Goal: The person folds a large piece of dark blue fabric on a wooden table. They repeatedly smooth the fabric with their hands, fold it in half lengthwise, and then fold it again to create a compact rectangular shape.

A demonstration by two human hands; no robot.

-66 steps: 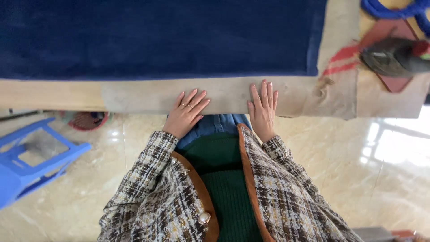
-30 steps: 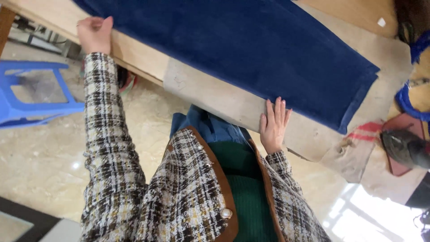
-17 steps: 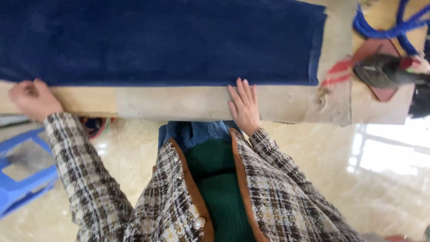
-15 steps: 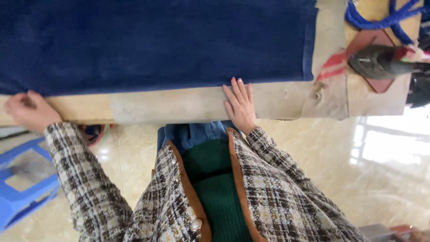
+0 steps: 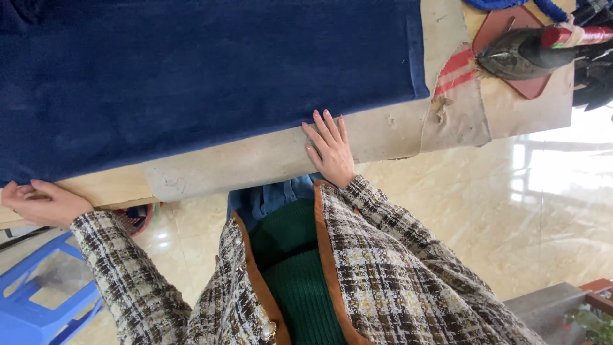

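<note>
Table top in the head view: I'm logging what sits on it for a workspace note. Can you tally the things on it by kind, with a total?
Dark blue cloth: 1
Iron: 1
Red iron rest: 1
Blue cord: 1
Hands at the table edge: 2, the left hand and the right hand
Total: 6

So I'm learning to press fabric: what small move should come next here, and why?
Probably slide the right hand up onto the blue fabric and smooth it flat. The left hand already pinches its near left edge, while the right rests on the bare table below it.
</note>
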